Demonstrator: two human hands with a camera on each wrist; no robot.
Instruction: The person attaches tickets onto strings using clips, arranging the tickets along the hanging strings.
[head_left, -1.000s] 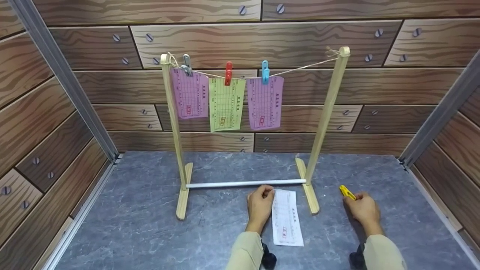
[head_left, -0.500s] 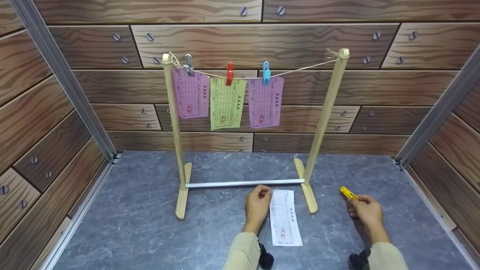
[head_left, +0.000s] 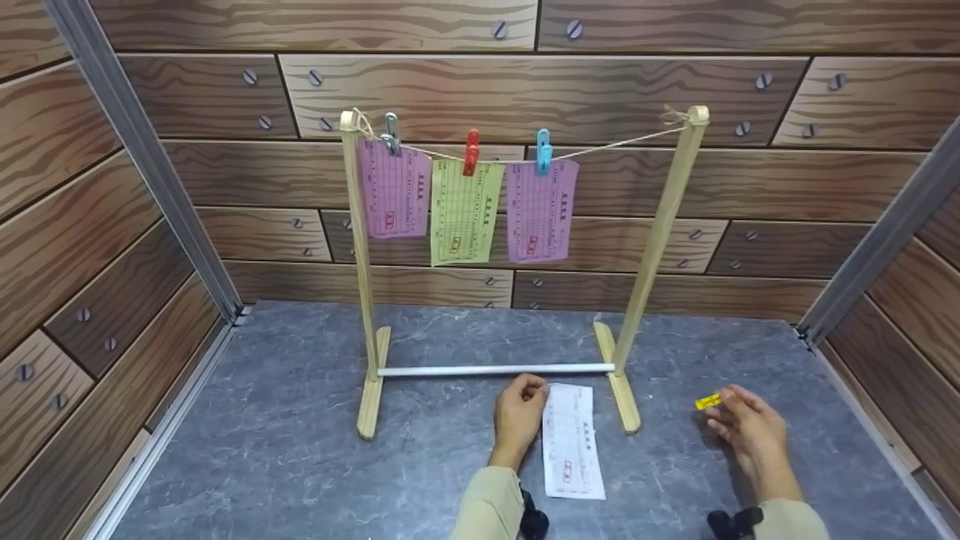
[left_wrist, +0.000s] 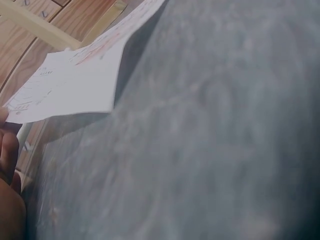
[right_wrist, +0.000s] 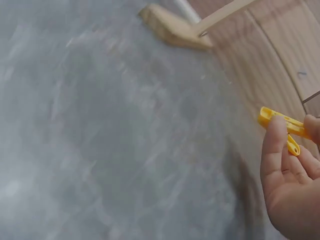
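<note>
A white printed paper slip lies on the grey tabletop, just in front of the wooden rack. My left hand pinches its top left corner; in the left wrist view that end of the white slip is raised off the surface. To the right, my right hand holds a yellow clothespin in its fingertips above the table. The right wrist view shows the yellow clothespin held between thumb and fingers.
The rack's string carries two pink slips and a green slip, held by grey, red and blue pegs. The string's right part is bare. A white rod joins the rack's feet. Wood-pattern walls enclose the table.
My right hand lifted the yellow clothespin off the table and turned it. My left hand stayed at the white slip's corner. The camera shifted slightly.
</note>
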